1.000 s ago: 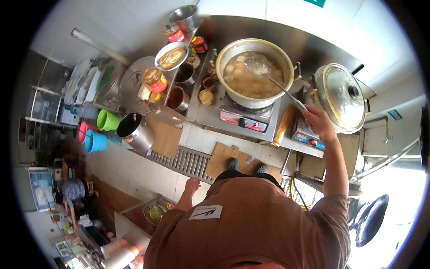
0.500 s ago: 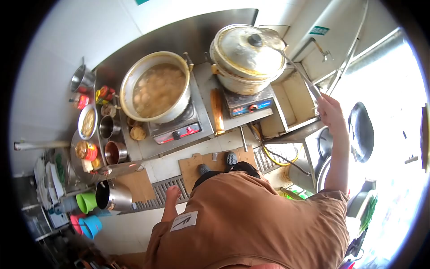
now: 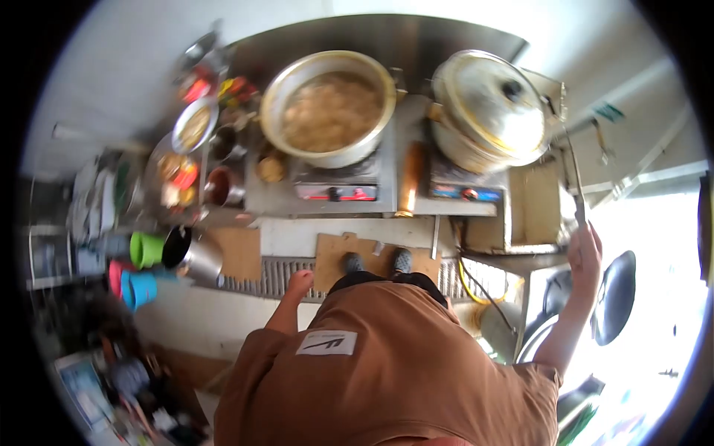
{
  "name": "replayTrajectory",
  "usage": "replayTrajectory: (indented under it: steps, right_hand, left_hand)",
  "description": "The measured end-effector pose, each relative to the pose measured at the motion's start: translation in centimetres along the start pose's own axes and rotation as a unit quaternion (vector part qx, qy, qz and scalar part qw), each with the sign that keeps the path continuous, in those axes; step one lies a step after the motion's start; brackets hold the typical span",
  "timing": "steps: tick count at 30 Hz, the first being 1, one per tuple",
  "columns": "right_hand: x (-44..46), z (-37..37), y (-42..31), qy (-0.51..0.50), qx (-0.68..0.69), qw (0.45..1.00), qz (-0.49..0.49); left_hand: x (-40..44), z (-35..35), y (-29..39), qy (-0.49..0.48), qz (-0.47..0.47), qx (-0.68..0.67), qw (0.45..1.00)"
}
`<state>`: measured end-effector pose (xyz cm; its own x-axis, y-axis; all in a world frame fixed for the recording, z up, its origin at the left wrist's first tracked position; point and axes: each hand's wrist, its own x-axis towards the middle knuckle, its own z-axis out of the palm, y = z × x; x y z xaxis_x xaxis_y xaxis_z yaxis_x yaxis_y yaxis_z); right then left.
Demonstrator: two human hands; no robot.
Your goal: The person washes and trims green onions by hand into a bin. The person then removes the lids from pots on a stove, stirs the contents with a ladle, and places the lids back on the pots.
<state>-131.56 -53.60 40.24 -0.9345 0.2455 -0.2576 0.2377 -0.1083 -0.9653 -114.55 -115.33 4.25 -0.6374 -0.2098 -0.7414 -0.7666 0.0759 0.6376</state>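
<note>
In my right hand (image 3: 584, 249), at the right above the sink side, is the grey handle of a long-handled ladle (image 3: 578, 178). The ladle reaches up beside the large lidded pot (image 3: 483, 137); its head is blurred and hard to make out near the pot's right side. My left hand (image 3: 300, 282) hangs low in front of the stove counter, fingers curled, with nothing visible in it. Ahead of it, on the left burner (image 3: 335, 192), stands a wide open pot (image 3: 271, 119) of brownish broth with pale lumps. The lidded pot rests on the right burner (image 3: 465, 193).
A wooden-looking stick (image 3: 410, 178) lies between the burners. The sink (image 3: 532, 212) is at the right, with a dark wok (image 3: 616, 297) below. Bowls and jars crowd the left, near a steel pot (image 3: 201, 256) and green (image 3: 146, 250) and blue buckets (image 3: 139, 289). Cardboard (image 3: 335, 260) lies underfoot.
My view has turned, so the pots appear further right. The ladle's head has come away from over the lid toward the right, and my right hand is lower. My left hand stays curled.
</note>
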Motion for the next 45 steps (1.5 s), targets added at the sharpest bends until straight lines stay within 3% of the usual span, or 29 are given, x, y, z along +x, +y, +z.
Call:
replayTrajectory:
  steps: [1, 6, 7, 12, 14, 16, 18, 20, 22, 24, 26, 27, 28, 29, 30, 31, 32, 33, 34, 35, 36, 37, 39, 40, 41, 42, 45]
  right_hand:
    - [0.5, 2.1, -0.5, 0.035, -0.028, 0.999, 0.017]
    - [3.1, 12.8, -2.6, -0.137, -0.145, 0.980, 0.020]
    - [3.9, 15.1, -2.7, -0.178, -0.172, 0.969, 0.013]
    - [8.7, 24.9, -0.6, -0.294, -0.331, 0.895, -0.060]
    - [10.5, 27.2, 0.0, -0.334, -0.343, 0.876, -0.063]
    - [11.6, 29.2, 0.4, -0.371, -0.401, 0.826, -0.138]
    - [12.3, 30.5, 0.6, -0.371, -0.451, 0.794, -0.169]
    - [10.7, 32.5, -0.8, -0.268, -0.567, 0.722, -0.292]
    - [11.3, 34.0, -0.8, -0.255, -0.605, 0.695, -0.293]
    - [11.7, 35.7, -0.6, -0.208, -0.652, 0.632, -0.363]
    - [13.4, 37.5, -0.2, -0.171, -0.685, 0.612, -0.356]
    - [13.4, 38.6, -0.7, -0.196, -0.708, 0.566, -0.375]
    - [14.5, 39.4, -0.3, -0.210, -0.708, 0.545, -0.398]
    - [15.2, 39.4, 0.2, -0.225, -0.702, 0.530, -0.420]
    - [16.5, 39.4, 0.7, -0.237, -0.695, 0.518, -0.439]
    - [18.4, 39.5, 1.3, -0.243, -0.692, 0.505, -0.454]
    - [20.5, 39.9, 1.9, -0.245, -0.696, 0.490, -0.465]
    - [22.4, 40.7, 2.4, -0.247, -0.700, 0.478, -0.469]
    - [24.3, 41.0, 2.9, -0.248, -0.711, 0.463, -0.467]
    - [30.0, 41.5, 4.2, -0.292, -0.682, 0.505, -0.441]
    - [18.1, 43.5, -0.2, -0.234, -0.788, 0.392, -0.413]
    - [18.6, 44.2, 0.0, -0.241, -0.783, 0.387, -0.422]
    - [21.2, 43.6, 0.9, -0.241, -0.687, 0.376, -0.573]
    - [22.2, 43.2, 1.3, -0.235, -0.633, 0.364, -0.642]
    - [22.6, 43.4, 1.1, -0.244, -0.626, 0.373, -0.639]
    - [22.2, 43.7, 1.1, -0.249, -0.648, 0.378, -0.612]
    - [21.0, 44.6, 1.3, -0.249, -0.704, 0.376, -0.548]
  left_hand:
    - [-0.5, -0.2, -0.7, 0.027, -0.003, -0.017, 1.000]
    - [-0.4, -1.2, -5.3, 0.079, 0.005, 0.012, 0.997]
    - [-2.3, -1.0, -3.7, 0.068, -0.050, -0.017, 0.996]
    - [-5.1, -0.7, -7.6, 0.086, -0.110, -0.098, 0.985]
    - [-7.0, 0.1, -9.1, 0.151, -0.094, -0.150, 0.973]
    - [-8.6, 0.4, -10.2, 0.171, -0.133, -0.186, 0.958]
    - [-10.0, 0.3, -11.4, 0.159, -0.158, -0.173, 0.959]
    - [-10.5, 0.6, -13.4, 0.181, -0.169, -0.168, 0.954]
    - [-11.1, 0.5, -14.2, 0.171, -0.177, -0.168, 0.955]
    - [-10.3, 0.6, -15.8, 0.191, -0.178, -0.187, 0.947]
    - [-7.5, 0.6, -21.3, 0.145, -0.130, -0.108, 0.975]
    - [-7.4, 0.8, -21.8, 0.152, -0.076, -0.017, 0.985]
    - [-6.5, 1.2, -21.4, 0.148, 0.014, 0.179, 0.973]
    - [-5.7, 1.6, -20.8, 0.154, 0.077, 0.401, 0.900]
    - [-5.2, 1.9, -20.0, 0.177, 0.110, 0.540, 0.816]
    - [-4.7, 1.8, -19.1, 0.199, 0.093, 0.565, 0.795]
    - [-5.4, 1.3, -17.0, 0.250, 0.126, 0.455, 0.845]
    - [-3.3, 1.5, -17.9, 0.256, -0.001, 0.206, 0.944]
    - [-5.0, 0.9, -15.8, 0.258, -0.001, 0.163, 0.952]
    - [-6.5, 0.6, -14.2, 0.284, -0.007, 0.139, 0.949]
    - [-7.6, 0.7, -12.8, 0.306, -0.006, 0.121, 0.944]
    - [-9.3, 0.6, -11.3, 0.315, -0.013, 0.112, 0.942]
    - [-12.3, 0.7, -9.9, 0.330, -0.133, -0.021, 0.934]
    - [-12.3, 1.4, -11.9, 0.335, -0.137, -0.029, 0.932]
    - [-11.4, 2.4, -15.3, 0.290, -0.103, 0.102, 0.946]
    - [-11.0, 3.5, -18.2, 0.238, -0.067, 0.230, 0.941]
    - [-13.4, 5.8, -21.7, 0.175, -0.122, 0.294, 0.932]
